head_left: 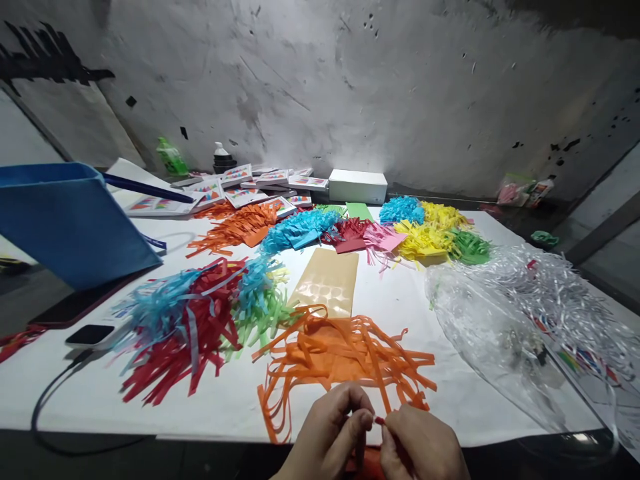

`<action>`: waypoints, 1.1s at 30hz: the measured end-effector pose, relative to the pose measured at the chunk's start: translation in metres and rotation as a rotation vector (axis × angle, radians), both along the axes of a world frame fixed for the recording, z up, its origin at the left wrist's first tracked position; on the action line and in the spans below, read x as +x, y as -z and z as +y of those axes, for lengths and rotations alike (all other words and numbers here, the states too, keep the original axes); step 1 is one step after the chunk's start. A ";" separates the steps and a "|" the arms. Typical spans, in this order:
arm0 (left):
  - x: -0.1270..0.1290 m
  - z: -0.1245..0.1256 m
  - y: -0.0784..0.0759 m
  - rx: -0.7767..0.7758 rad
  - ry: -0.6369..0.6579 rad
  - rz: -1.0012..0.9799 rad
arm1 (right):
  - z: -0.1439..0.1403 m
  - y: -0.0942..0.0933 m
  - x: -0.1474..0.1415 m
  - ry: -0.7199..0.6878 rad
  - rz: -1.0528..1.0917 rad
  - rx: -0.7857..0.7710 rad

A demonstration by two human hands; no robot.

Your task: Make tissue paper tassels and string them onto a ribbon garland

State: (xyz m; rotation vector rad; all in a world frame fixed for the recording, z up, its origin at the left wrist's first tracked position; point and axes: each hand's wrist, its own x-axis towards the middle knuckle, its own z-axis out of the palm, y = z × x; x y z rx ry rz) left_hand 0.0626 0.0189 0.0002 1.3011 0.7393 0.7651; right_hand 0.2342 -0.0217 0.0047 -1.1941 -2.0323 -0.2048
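My left hand (333, 430) and my right hand (420, 443) meet at the table's front edge, fingertips pinched close together. A small red piece (379, 421), perhaps twisted paper, sticks out from the right fingertips toward the left thumb. Whatever my left fingers pinch is too small to make out. Below and between the hands, some red material (369, 463) shows, mostly hidden. Just beyond them lies a spread orange tissue-paper fringe (330, 353), its cut strips fanning to both sides. Behind it is a tan sheet (325, 280) with rows of clear round adhesive dots.
Red tassel paper (213, 317) lies left with blue and green fringes. More orange (245, 227), blue (303, 230) and yellow (425, 240) bundles line the back. A clear plastic bag (487, 333) is right. A blue bin (75, 220) and a cabled white device (93, 335) stand left.
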 end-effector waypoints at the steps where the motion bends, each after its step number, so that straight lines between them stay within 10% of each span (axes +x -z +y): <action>1: 0.001 0.000 0.003 0.023 0.013 -0.007 | 0.000 0.000 -0.001 0.001 0.002 0.004; 9: 0.001 0.001 0.004 0.366 -0.051 0.113 | 0.000 -0.007 -0.002 0.004 -0.071 0.141; 17: 0.000 -0.001 0.013 0.613 -0.098 0.170 | -0.007 0.010 -0.001 -0.069 0.146 -0.185; 24: 0.001 0.000 0.031 0.653 -0.112 0.165 | -0.006 0.008 -0.002 -0.032 0.041 -0.060; 33: 0.004 -0.002 0.018 0.545 -0.032 0.094 | -0.009 0.013 0.007 -0.165 0.217 -0.383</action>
